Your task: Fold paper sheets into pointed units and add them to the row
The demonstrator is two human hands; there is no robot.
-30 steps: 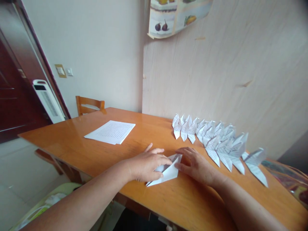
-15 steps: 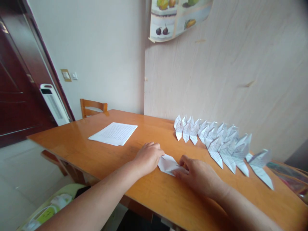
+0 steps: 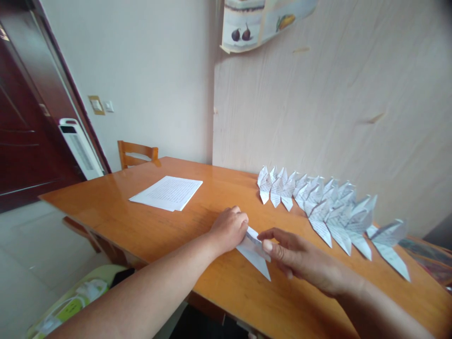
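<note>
A folded piece of white paper (image 3: 254, 262) lies on the wooden table in front of me, one pointed end toward the table's near edge. My left hand (image 3: 231, 230) is closed on its far left end, fingers curled over it. At the paper's right side, the thumb and forefinger of my right hand (image 3: 303, 259) pinch a raised flap; the other fingers curl below. Farther right stand several folded paper pieces (image 3: 321, 200) in rows, upright with pointed tips. One single folded piece (image 3: 391, 245) sits apart at the right end.
A stack of printed sheets (image 3: 167, 193) rests on the left half of the table (image 3: 190, 223). Behind the table stand a wooden chair (image 3: 137, 153) and a wall with a hanging fruit picture (image 3: 243, 30). A green container (image 3: 76, 301) is beside the table at lower left.
The paper has turned so its point faces nearer me, with a flap lifted. My left hand has shifted slightly right; my right hand has moved right with its thumb raised.
</note>
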